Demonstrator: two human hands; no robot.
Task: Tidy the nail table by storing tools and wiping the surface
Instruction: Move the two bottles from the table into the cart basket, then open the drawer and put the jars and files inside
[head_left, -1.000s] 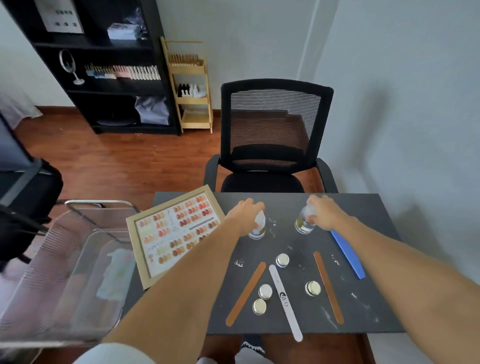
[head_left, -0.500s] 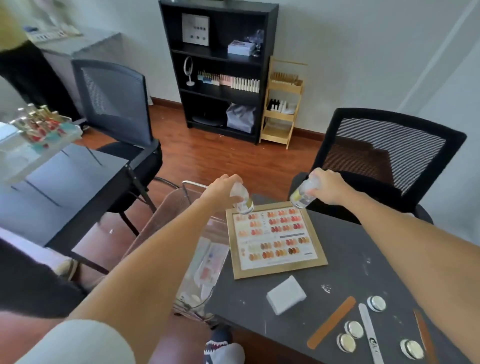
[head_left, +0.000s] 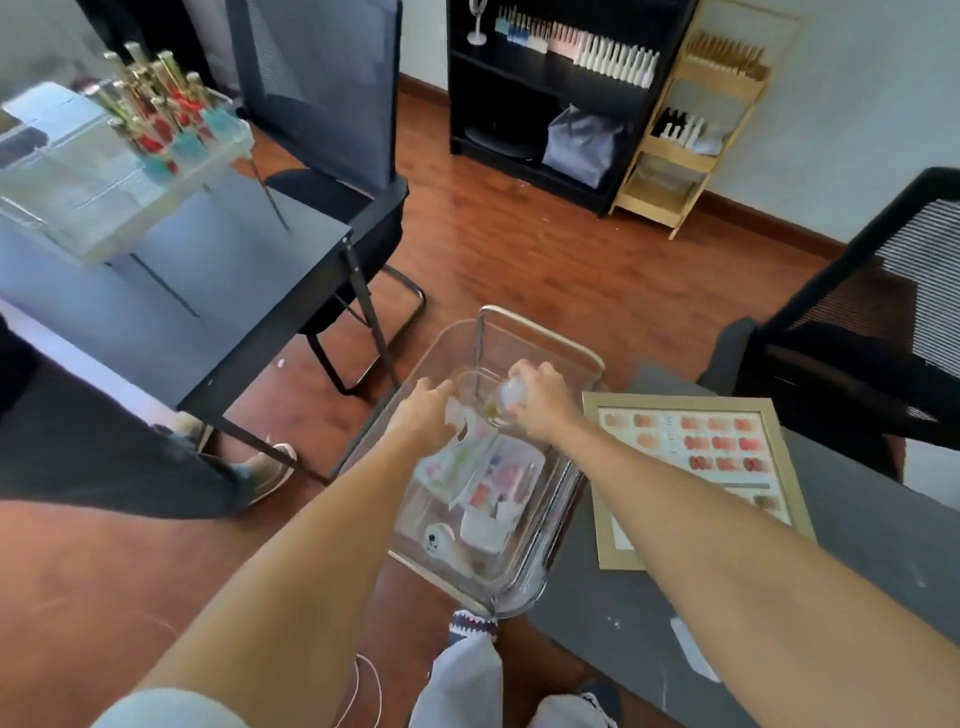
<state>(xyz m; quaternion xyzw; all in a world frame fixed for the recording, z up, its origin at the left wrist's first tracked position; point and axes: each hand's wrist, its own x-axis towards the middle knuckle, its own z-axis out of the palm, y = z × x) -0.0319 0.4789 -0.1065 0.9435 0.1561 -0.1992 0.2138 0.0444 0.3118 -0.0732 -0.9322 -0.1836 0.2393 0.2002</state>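
Observation:
A clear plastic storage bin (head_left: 524, 582) with a metal handle stands on the floor against the left edge of the dark grey nail table (head_left: 779, 597). Both my hands reach into its far end. My right hand (head_left: 543, 402) is closed around a small clear bottle (head_left: 505, 401) with yellowish liquid, tilted just above the bin's contents. My left hand (head_left: 426, 410) is curled close beside it; a pale blurred shape (head_left: 458, 422) at its fingertips looks like the second small bottle. Packets and a white pot lie in the bin.
A gold-framed nail colour chart (head_left: 685, 457) lies on the table next to the bin. A black mesh chair (head_left: 857, 338) stands behind the table. To the left is another dark table (head_left: 208, 270) with a polish rack (head_left: 156, 114), and another person's shoe (head_left: 265, 467).
My view has swung left and down from the table to the bin. Both hands carried the small bottles off the table, past the colour chart, and lowered them into the bin's far end.

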